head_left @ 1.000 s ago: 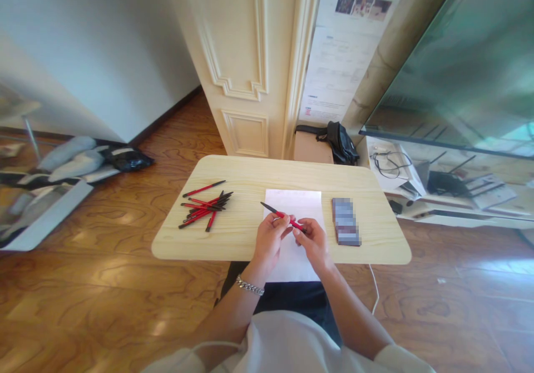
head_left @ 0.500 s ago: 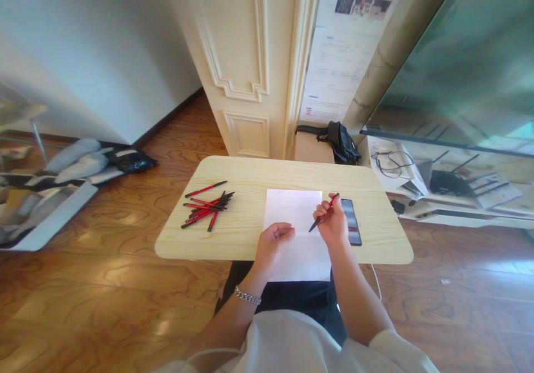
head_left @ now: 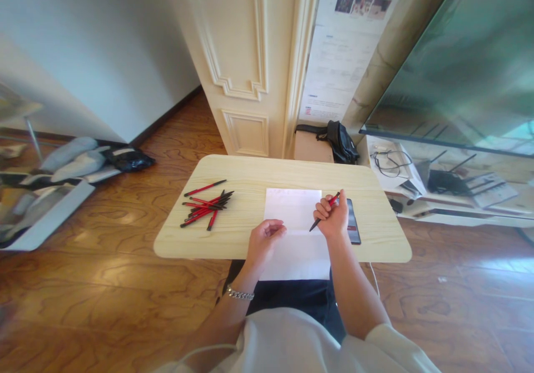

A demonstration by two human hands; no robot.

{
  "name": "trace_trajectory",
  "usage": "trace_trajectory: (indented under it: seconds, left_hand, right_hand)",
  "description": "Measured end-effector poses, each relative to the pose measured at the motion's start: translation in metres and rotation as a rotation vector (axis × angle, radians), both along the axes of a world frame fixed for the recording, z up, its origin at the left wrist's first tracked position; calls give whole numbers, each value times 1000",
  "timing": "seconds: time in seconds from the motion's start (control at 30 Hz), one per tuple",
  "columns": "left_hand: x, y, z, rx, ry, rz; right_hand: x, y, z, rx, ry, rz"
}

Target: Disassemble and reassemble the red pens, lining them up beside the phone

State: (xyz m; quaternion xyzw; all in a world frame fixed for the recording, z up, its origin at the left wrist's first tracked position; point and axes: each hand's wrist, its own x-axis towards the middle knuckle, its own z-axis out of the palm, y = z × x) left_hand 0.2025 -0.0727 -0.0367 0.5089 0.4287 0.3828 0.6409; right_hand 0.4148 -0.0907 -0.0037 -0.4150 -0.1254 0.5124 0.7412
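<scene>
In my right hand (head_left: 335,217) is a red and black pen (head_left: 332,200), its black tip slanting down to the left over the paper. The fingers wrap round the barrel and the thumb points up near its upper end. My left hand (head_left: 265,240) is loosely curved at the left edge of the white sheet of paper (head_left: 294,206), with nothing visible in it. Part of a phone (head_left: 354,225) is hidden behind my right hand. On the left of the table lies a pile of several red and black pens (head_left: 208,207), with a single pen (head_left: 205,188) lying apart behind it.
The pale wooden table (head_left: 242,178) has rounded corners. Past it stand a cream panelled door (head_left: 246,128) and a black bag (head_left: 340,142) on a box. To the right is a low cabinet (head_left: 479,217) below a large screen (head_left: 467,73). A white cable (head_left: 375,278) hangs below the table.
My left hand has moved a little to the left across the paper's edge. In my right hand the thumb has straightened upward near the pen's upper end.
</scene>
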Motion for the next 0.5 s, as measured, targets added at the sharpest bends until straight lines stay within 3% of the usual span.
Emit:
trace_trajectory:
  seconds: [0.3,0.5]
  left_hand:
    - [0,14,8,121,125,-83]
    - [19,35,8,427,318,-172]
  right_hand:
    - [7,1,-2,-29,-25,-24]
    - [10,8,-7,-40,-23,-46]
